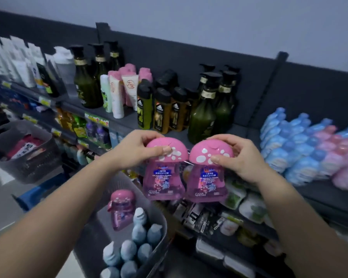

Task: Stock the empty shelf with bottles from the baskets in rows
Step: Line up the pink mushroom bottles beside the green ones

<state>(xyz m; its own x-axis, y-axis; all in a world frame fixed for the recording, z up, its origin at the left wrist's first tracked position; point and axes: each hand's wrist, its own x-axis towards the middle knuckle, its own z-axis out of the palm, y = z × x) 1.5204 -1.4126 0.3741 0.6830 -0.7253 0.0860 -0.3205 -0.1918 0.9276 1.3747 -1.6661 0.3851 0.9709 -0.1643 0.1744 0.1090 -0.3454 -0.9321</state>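
Note:
My left hand (136, 149) grips the pink mushroom-shaped cap of a pink bottle (163, 177). My right hand (237, 157) grips the cap of a second, matching pink bottle (207, 183). Both bottles hang upright side by side in the air, in front of the dark shelf (239, 128). Below them a grey basket (161, 219) holds another pink bottle (122, 207) and several blue-capped bottles (140, 229). On the shelf at the right stand rows of blue bottles (283, 143) and pink bottles (338, 157).
Green pump bottles (207, 109), dark shower gels (163, 109) and pink tubes (127, 87) fill the shelf's left part. A second grey basket (34, 159) with packets sits at the left. Lower shelves hold packets and boxes (247, 205).

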